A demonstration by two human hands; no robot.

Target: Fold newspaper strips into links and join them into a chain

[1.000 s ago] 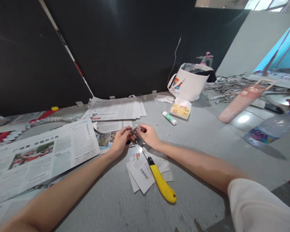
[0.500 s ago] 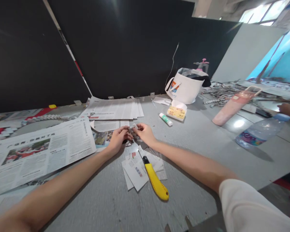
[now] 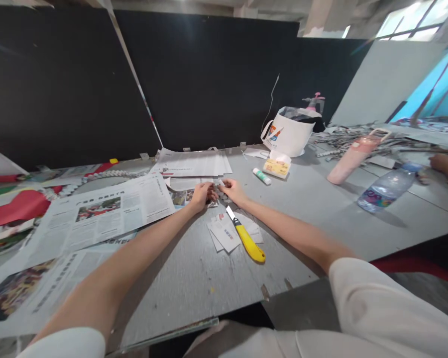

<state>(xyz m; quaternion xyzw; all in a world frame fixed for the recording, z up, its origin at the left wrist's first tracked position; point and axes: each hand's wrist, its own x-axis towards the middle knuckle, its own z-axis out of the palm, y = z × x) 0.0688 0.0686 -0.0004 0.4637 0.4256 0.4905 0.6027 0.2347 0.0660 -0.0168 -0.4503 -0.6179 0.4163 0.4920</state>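
My left hand (image 3: 203, 194) and my right hand (image 3: 234, 191) meet over the grey table (image 3: 194, 268), fingers pinched together on a small folded piece of newspaper (image 3: 219, 186) held between them. Just in front of the hands lie several cut paper slips (image 3: 224, 233) with a yellow utility knife (image 3: 246, 238) resting across them, its blade out and pointing toward my right hand. Open newspaper sheets (image 3: 104, 211) spread out to the left of my left hand.
A stack of newspaper (image 3: 192, 162) lies behind the hands. A glue stick (image 3: 262, 176), a tissue pack (image 3: 278, 167), a white bag (image 3: 289, 132), a pink bottle (image 3: 351, 156) and a water bottle (image 3: 386, 188) stand to the right. Another person's hand (image 3: 446, 164) shows at the far right.
The camera has pulled back and tilted up, so the hands look smaller and farther away. Both hands keep pinching the small paper piece at the same spot.
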